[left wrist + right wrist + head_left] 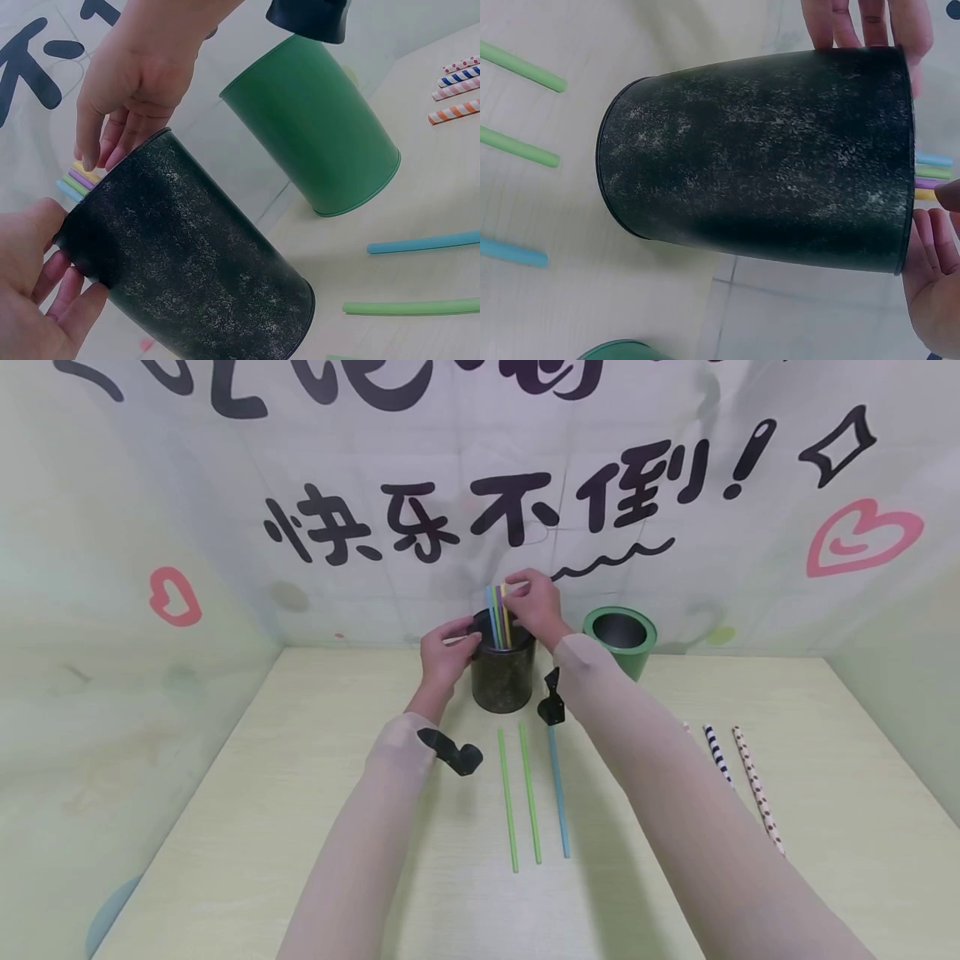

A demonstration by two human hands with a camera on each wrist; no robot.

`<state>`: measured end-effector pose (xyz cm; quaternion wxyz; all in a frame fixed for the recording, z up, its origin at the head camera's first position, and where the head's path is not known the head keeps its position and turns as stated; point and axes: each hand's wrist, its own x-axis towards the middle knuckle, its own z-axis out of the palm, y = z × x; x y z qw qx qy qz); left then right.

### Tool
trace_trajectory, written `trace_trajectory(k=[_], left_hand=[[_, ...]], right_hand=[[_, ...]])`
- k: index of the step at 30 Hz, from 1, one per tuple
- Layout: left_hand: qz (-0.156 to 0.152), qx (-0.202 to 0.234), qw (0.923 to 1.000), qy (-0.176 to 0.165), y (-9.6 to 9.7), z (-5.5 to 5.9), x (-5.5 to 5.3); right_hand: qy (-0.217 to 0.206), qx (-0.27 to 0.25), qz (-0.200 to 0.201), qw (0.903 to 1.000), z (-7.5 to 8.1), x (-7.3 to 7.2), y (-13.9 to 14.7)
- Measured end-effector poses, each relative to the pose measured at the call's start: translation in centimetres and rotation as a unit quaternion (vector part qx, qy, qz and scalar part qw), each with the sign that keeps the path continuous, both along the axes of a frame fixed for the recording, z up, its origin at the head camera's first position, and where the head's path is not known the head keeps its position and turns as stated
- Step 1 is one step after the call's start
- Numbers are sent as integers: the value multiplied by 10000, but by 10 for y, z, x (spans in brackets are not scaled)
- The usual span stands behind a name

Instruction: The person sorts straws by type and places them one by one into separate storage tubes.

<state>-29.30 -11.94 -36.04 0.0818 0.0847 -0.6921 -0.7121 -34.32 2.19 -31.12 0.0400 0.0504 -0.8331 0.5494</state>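
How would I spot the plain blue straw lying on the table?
On the pale wood-grain table, find the mottled black round container. On its near side lie two slim green straws. Right of them is the slim blue straw, the only unstriped blue one lying down.

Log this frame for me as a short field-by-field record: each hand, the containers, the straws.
Left grip: holds the rim of the black cup
Right grip: at the upper end of the yellow straw; pinch unclear
Black cup: upright, with blue, green, purple and yellow straws inside
Green cup: standing to the black cup's right
Loose plain straws: two green straws, one blue straw, on the table
Patterned straws: four, table's right side
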Motion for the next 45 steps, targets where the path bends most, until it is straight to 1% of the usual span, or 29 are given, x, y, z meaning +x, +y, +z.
trace_trajectory(k=[7, 10, 13, 17, 19, 22, 25, 28, 30, 32, 35, 37, 39, 43, 45], left_hand=[[-17, -48, 10000, -52, 2, 2, -1], [-10, -58, 10000, -66, 1, 2, -2], [13, -86, 9999, -98, 1, 1, -1], [40, -98, 9998, -157, -1, -2, 0], [56, -80, 9998, -189, -2, -3, 0], [64, -58, 9997, -214, -2, -2, 1], [27, -35, 9998, -175, -1, -1, 0], [-21, -29, 9999, -156, 0, 0, -1], [-2, -45, 9998, -187, -1, 0, -1], [28, -80, 9998, -199, -2, 1, 0], [73, -101, 9998, -185, -3, 1, 0], [59, -67, 9998, -163, -3, 0, 0], [52, -38, 9999, -155, -3, 0, 0], [43, 16, 9999, -136, 0, 1, 0], [41, 26, 9999, -133, 1, 1, -1]], right_hand=[[-181, -108, 142, 9997, 10, 6, 12], [-220, -178, 283, 9992, 12, 11, 18], [-279, -222, 488, 9982, 11, 19, 24], [-370, -249, 758, 9961, 5, 32, 29], [-305, -294, 832, 9956, 0, 39, 31], [-149, -443, 825, 9955, -7, 49, 35], [68, -726, 644, 9953, -13, 60, 41], [162, -880, 457, 9949, -22, 72, 48], [112, -837, 371, 9957, -32, 78, 52], [-7, -715, 397, 9967, -45, 82, 57], [-304, -433, 501, 9973, -64, 85, 63], [-556, -219, 604, 9964, -76, 86, 67], [-851, -34, 624, 9944, -85, 86, 69], [-1398, 261, 487, 9886, -99, 87, 73], [-1577, 355, 414, 9860, -105, 89, 74]])
